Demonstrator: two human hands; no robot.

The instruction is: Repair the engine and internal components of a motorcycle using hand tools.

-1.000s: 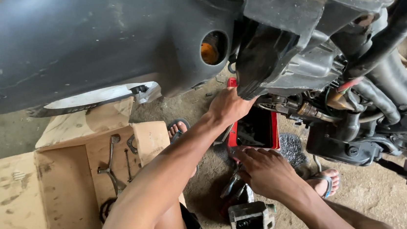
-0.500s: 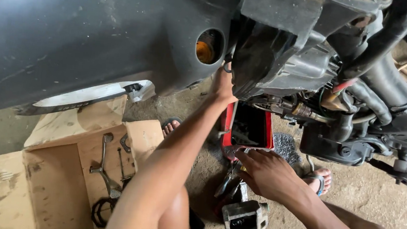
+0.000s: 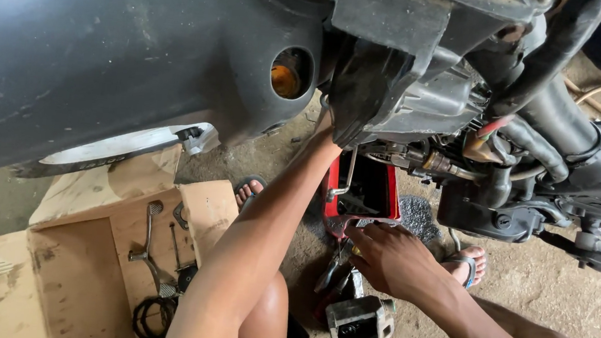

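My left arm stretches up from the bottom middle. My left hand (image 3: 326,141) goes in under the motorcycle's engine (image 3: 430,93), and its fingers are hidden behind a black cover (image 3: 365,88). My right hand (image 3: 387,258) rests palm down low over the ground, its fingers bent at the front edge of a red tray (image 3: 367,189) and over some hand tools (image 3: 331,272). Whether it grips one does not show. A small boxy metal part (image 3: 359,325) lies just below that hand.
The motorcycle's grey body panel (image 3: 108,51) fills the upper left. An open cardboard box (image 3: 73,280) at lower left holds a metal lever (image 3: 148,239) and a coiled cable (image 3: 150,319). Sandalled feet (image 3: 248,188) (image 3: 468,262) rest on the dirt floor (image 3: 564,301).
My left hand has risen from the tray's top edge into the gap under the engine. My right hand has stayed over the tools by the tray.
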